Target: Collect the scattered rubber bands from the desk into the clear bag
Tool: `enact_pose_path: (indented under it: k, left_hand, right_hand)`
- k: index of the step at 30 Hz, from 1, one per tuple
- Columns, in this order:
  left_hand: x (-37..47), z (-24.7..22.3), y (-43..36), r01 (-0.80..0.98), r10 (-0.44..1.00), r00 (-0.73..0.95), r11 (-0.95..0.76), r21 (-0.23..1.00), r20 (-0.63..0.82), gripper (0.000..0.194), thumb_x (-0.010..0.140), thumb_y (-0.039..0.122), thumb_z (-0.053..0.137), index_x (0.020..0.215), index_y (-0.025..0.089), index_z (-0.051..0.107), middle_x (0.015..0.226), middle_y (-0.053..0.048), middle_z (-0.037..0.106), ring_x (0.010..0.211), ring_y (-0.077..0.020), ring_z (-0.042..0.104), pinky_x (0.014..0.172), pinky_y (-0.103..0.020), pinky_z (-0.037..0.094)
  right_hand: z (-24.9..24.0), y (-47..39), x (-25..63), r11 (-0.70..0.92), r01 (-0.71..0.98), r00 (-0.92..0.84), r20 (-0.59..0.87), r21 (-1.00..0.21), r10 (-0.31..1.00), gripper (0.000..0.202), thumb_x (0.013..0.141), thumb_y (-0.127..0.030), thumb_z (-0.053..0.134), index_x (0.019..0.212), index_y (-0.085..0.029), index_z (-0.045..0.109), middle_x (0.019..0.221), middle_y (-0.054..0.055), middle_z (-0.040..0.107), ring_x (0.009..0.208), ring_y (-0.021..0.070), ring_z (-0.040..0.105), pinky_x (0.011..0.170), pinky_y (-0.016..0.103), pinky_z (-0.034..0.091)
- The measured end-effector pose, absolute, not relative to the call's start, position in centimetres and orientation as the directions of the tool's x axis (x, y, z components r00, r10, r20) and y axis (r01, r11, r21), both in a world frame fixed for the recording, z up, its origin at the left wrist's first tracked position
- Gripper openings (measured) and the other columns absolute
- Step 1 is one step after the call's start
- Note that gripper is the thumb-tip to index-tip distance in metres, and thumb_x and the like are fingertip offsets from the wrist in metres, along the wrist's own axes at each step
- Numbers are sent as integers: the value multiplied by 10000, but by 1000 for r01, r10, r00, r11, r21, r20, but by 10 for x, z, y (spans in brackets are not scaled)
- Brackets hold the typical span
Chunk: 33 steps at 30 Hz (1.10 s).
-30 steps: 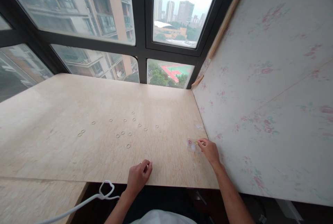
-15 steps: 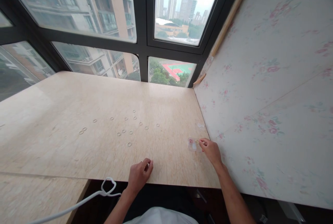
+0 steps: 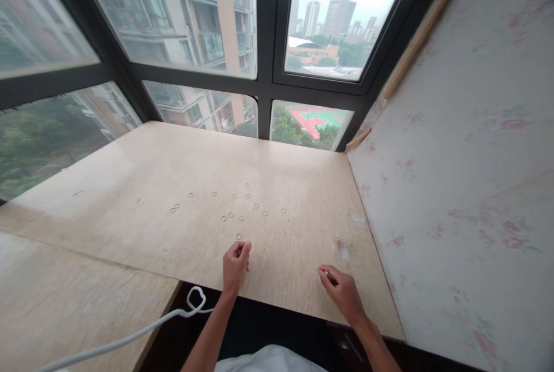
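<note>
Several small thin rings (image 3: 241,218) lie scattered over the middle of the marbled counter (image 3: 130,187). My left hand (image 3: 235,268) is closed just in front of the nearest ring (image 3: 239,236). Whatever its curled fingers hold, if anything, is hidden. My right hand (image 3: 340,291) hovers over or rests at the counter's right front, thumb and fingers pinched together. Anything in that pinch is too small to make out. Beyond it lies a small clear plastic case (image 3: 345,254), with a red ring-like piece (image 3: 340,244) and a yellowish one (image 3: 351,247) in its compartments.
A scrap of clear plastic (image 3: 358,220) lies by the flowered wall (image 3: 467,187) on the right. Dark-framed windows (image 3: 265,72) stand behind the counter. A white cable (image 3: 164,319) loops past the counter's front edge, at lower left.
My right hand has drawn back from the clear case toward the front edge, still pinched. My left hand has moved forward to the nearest ring. The view has swung left.
</note>
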State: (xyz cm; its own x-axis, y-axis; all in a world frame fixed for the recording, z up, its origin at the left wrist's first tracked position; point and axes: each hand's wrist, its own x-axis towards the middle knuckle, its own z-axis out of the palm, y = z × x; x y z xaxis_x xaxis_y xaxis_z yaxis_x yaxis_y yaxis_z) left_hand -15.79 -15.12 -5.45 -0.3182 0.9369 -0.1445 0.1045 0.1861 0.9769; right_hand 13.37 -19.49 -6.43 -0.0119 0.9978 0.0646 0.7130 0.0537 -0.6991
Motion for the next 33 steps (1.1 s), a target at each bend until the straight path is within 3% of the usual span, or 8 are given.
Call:
enact_pose_path:
  k: [4, 7, 11, 14, 17, 22, 28, 33]
  left_hand:
    - [-198, -47, -124, -10, 793, -594, 164, 986, -138, 288, 771, 447, 559, 699, 169, 546, 463, 73, 433, 375, -88, 425, 372, -190, 341]
    - [-239, -44, -99, 146, 648, -761, 220, 964, -33, 285, 780, 441, 477, 702, 171, 524, 505, 54, 469, 403, -102, 471, 391, -206, 380]
    - [-304, -42, -68, 253, 576, -817, 320, 913, 25, 245, 776, 386, 461, 787, 159, 554, 673, -14, 595, 549, -145, 580, 521, -254, 468]
    - [-351, -43, -54, 372, 592, -804, 428, 823, 56, 175, 712, 257, 556, 853, 159, 591, 840, -77, 664, 768, -211, 629, 708, -313, 485]
    - [-387, -46, -48, 509, 671, -738, 488, 709, 68, 224, 684, 146, 576, 903, 152, 621, 953, -120, 679, 890, -257, 620, 810, -350, 454]
    - [-416, -48, -42, 716, 835, -548, 435, 546, 54, 192, 744, 145, 573, 905, 157, 676, 1005, -118, 670, 994, -262, 586, 912, -335, 417]
    - [-423, -46, -37, 806, 899, -438, 400, 436, -15, 163, 821, 206, 526, 776, 186, 681, 963, -104, 642, 993, -263, 578, 871, -343, 442]
    - [-419, -47, -44, 788, 892, -450, 419, 451, -42, 154, 826, 172, 492, 741, 173, 620, 971, -140, 625, 1034, -306, 545, 847, -400, 434]
  right_hand:
    - [-85, -209, 109, 99, 794, -43, 107, -600, 993, 336, 861, -479, 486, 854, -254, 736, 596, 25, 681, 532, 199, 636, 539, 264, 448]
    - [-88, -207, 108, 70, 812, 16, 142, -579, 990, 409, 868, -519, 443, 850, -239, 740, 626, 48, 699, 539, 201, 648, 539, 261, 451]
    - [-87, -202, 112, 78, 814, 12, 150, -575, 989, 446, 868, -551, 422, 846, -238, 739, 661, 58, 716, 554, 210, 663, 540, 268, 460]
    - [-89, -202, 112, 83, 837, 6, 160, -541, 987, 465, 869, -565, 406, 847, -244, 741, 648, 55, 713, 547, 218, 665, 535, 280, 465]
    - [-92, -203, 112, 83, 861, 12, 183, -502, 983, 500, 870, -587, 382, 851, -246, 746, 645, 57, 712, 540, 223, 667, 519, 284, 465]
    - [-95, -202, 112, 98, 902, 8, 244, -420, 970, 591, 884, -621, 317, 834, -229, 757, 619, 61, 706, 503, 216, 658, 483, 277, 461]
    - [-97, -201, 114, 144, 907, -21, 299, -395, 954, 622, 895, -646, 324, 832, -207, 760, 631, 42, 717, 485, 173, 660, 454, 223, 442]
    - [-97, -201, 114, 165, 914, -40, 322, -370, 946, 626, 911, -633, 310, 832, -204, 758, 616, 38, 711, 479, 163, 658, 451, 218, 434]
